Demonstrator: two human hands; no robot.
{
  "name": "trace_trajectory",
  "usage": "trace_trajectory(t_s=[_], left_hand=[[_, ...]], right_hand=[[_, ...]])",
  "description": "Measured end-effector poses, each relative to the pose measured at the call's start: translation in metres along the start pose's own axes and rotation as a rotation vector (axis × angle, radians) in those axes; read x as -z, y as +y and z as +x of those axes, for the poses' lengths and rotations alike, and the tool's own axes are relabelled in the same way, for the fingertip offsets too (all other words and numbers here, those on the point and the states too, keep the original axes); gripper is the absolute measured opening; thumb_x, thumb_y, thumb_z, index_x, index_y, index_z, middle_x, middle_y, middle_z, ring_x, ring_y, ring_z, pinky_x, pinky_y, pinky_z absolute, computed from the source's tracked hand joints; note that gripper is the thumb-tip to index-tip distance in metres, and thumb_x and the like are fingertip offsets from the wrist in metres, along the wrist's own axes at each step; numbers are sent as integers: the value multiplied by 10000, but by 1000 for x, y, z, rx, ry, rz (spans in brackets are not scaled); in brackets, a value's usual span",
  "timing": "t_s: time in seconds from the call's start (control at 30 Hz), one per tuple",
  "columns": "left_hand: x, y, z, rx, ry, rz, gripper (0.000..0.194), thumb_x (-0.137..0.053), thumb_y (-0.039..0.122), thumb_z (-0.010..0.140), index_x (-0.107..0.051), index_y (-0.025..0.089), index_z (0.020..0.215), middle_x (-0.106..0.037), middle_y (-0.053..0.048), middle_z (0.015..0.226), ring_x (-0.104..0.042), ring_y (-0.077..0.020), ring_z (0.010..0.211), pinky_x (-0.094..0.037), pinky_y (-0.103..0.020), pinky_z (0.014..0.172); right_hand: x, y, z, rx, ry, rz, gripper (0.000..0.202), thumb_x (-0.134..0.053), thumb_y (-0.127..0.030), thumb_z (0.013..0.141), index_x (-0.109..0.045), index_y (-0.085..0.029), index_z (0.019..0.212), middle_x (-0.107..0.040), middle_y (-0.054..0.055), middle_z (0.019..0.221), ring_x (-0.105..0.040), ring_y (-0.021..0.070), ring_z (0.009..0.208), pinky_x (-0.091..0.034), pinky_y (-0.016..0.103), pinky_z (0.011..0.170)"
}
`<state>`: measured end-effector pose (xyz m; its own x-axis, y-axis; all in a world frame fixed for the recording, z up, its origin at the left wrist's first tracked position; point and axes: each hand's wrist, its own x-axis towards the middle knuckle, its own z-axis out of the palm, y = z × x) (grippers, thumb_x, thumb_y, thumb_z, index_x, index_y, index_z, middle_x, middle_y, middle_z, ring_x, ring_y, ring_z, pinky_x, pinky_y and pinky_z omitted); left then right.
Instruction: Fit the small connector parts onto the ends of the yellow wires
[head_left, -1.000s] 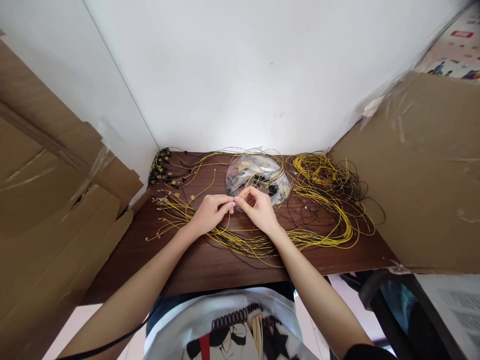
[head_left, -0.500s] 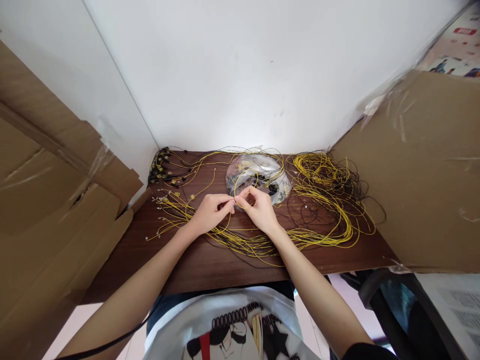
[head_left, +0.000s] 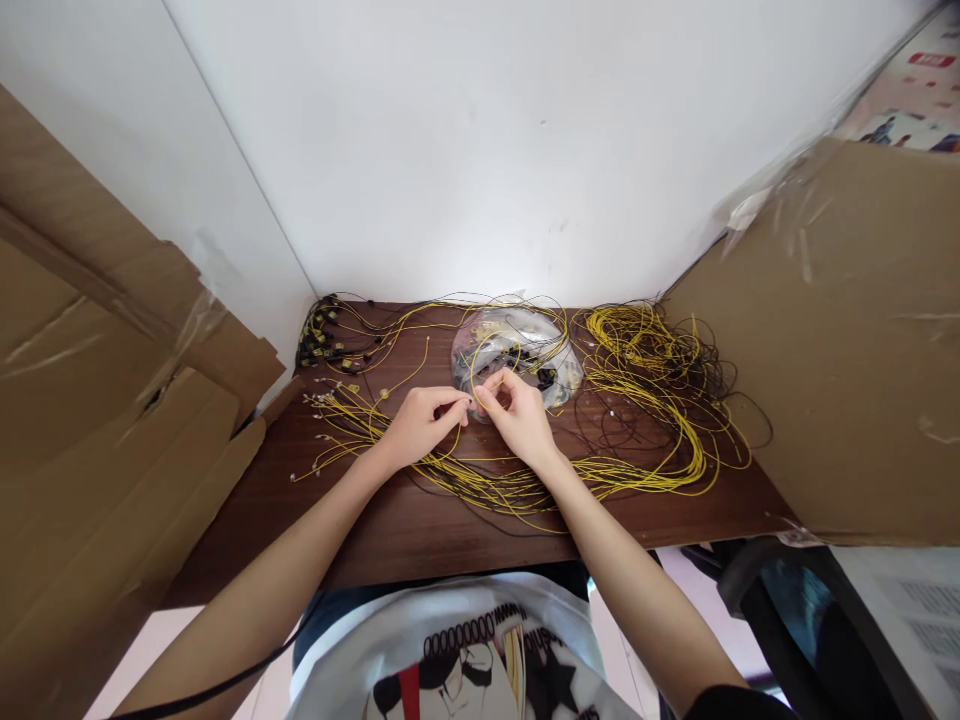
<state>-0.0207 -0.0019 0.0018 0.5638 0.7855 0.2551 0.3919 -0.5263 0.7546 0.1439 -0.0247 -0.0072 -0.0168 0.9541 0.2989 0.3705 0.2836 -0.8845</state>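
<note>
Brown table (head_left: 420,545), a tall cardboard panel (head_left: 847,350) at its right. A long bundle of yellow and black wires (head_left: 487,488) sweeps across, passing under both forearms. Clear plastic bag (head_left: 480,322) of small parts lies just beyond the fingers. Left hand (head_left: 421,425): thumb and forefinger pinched together, no gap, apparently on a tiny dark piece (head_left: 470,403) showing at the tips; too small to identify. Right hand (head_left: 519,412): thumb and forefinger closed, apparently on a yellow wire (head_left: 472,370), which loops up over the bag. Fingertips near each other, above the table. Judgement on technique: hold the left pinch steady, grip the wire close to its end so it cannot bow, keep both in line, feed gently without twisting.
</note>
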Motion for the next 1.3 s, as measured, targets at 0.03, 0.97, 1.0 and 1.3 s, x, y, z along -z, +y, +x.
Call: trace_trajectory(t_s=[0.03, 0.97, 1.0, 1.3], left_hand=[[0, 0, 0, -1, 1, 2, 310, -426, 231, 876, -623, 137, 655, -653, -12, 690, -575, -126, 665, -395, -216, 690], [0, -3, 0, -21, 7, -19, 309, -420, 251, 888, -609, 142, 669, -638, -15, 697, -568, -130, 676, -399, -224, 699], [0, -4, 0, -22, 4, -25, 305, -419, 255, 889, -611, 143, 681, -640, -16, 702, -569, -131, 680, -401, -223, 702], [0, -3, 0, -24, 3, 5, 327, -401, 261, 891, -603, 140, 663, -612, -7, 663, -542, -119, 625, -387, -219, 658]], right_hand=[[0, 0, 0, 4, 3, 4, 162, -536, -331, 845, -529, -184, 777, -639, 7, 655, -585, 138, 581, -423, 225, 533], [1, 1, 0, 51, -33, -52, 196, -482, -330, 881, -554, -176, 785, -632, 5, 660, -580, 134, 596, -416, 229, 566], [1, 1, 0, 50, -31, -33, 194, -469, -329, 889, -543, -177, 794, -630, 3, 650, -586, 135, 601, -423, 231, 580], [1, -2, 0, 30, -62, -54, 182, -531, -342, 850, -591, -174, 816, -626, 7, 663, -567, 134, 590, -395, 218, 516]])
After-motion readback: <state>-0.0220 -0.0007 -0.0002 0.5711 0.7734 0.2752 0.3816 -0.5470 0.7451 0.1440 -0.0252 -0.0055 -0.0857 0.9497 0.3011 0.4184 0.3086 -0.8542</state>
